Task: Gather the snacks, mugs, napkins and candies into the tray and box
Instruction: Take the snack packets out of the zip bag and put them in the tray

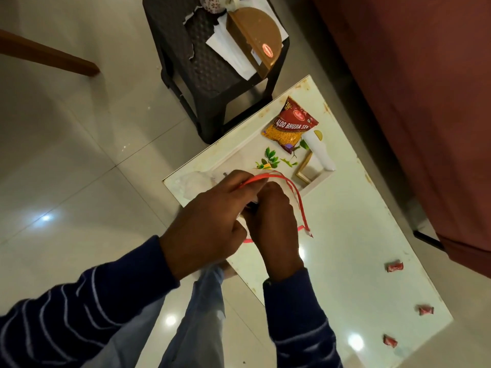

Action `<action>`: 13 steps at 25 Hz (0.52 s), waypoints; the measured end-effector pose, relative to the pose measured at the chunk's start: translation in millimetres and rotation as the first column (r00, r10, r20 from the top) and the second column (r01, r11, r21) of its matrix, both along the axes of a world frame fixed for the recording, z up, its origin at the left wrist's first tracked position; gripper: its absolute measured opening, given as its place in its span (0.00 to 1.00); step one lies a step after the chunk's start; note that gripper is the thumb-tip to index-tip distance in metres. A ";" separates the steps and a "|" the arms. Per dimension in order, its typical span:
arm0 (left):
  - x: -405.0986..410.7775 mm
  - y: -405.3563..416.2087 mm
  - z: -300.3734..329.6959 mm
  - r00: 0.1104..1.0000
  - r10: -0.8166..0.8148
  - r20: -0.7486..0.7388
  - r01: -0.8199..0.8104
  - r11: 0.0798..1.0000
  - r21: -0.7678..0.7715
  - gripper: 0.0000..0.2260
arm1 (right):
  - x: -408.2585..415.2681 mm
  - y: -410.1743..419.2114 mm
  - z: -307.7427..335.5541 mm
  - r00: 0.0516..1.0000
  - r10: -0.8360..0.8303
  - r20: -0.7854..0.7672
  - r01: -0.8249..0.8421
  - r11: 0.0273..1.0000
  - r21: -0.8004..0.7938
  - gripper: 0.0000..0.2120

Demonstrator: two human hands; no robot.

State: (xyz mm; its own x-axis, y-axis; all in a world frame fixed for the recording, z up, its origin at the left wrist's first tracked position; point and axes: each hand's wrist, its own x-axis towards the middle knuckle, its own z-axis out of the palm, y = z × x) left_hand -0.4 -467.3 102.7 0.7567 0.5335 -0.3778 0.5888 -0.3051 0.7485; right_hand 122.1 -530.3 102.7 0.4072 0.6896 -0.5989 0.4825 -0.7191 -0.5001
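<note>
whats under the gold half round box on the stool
White paper napkins lie under the gold box on the dark stool, sticking out on its left and near side. How far they reach beneath the box is covered.

Left hand (210, 224) and right hand (273, 221) close together, fingers curled (both gripping), striped sleeves.

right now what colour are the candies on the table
Red wrappers; the three candies lie on the white table, seen in the head view.

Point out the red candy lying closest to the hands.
The uppermost red candy, near the table's right edge; the other two lie farther down.
</note>
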 end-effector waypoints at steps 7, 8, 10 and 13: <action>-5.3 19.7 -9.4 1.000 -0.012 -0.005 0.012 0.999 0.053 0.34 | 16.8 -30.1 36.4 0.894 -0.400 -0.201 0.420 0.905 0.068 0.21; -5.7 22.1 -11.0 1.000 -0.024 -0.016 0.025 0.998 0.053 0.34 | 21.1 -34.8 43.0 0.795 -0.507 -0.334 0.551 0.833 0.048 0.20; -7.3 25.8 -13.9 0.998 -0.046 -0.043 0.048 0.998 0.050 0.34 | 29.3 -43.3 50.8 0.489 -0.631 -0.602 0.761 0.647 -0.059 0.14; -10.3 27.5 -18.9 0.998 -0.036 -0.060 0.038 0.999 0.038 0.36 | 39.0 -46.8 45.5 0.232 -0.659 -0.716 0.852 0.492 -0.177 0.13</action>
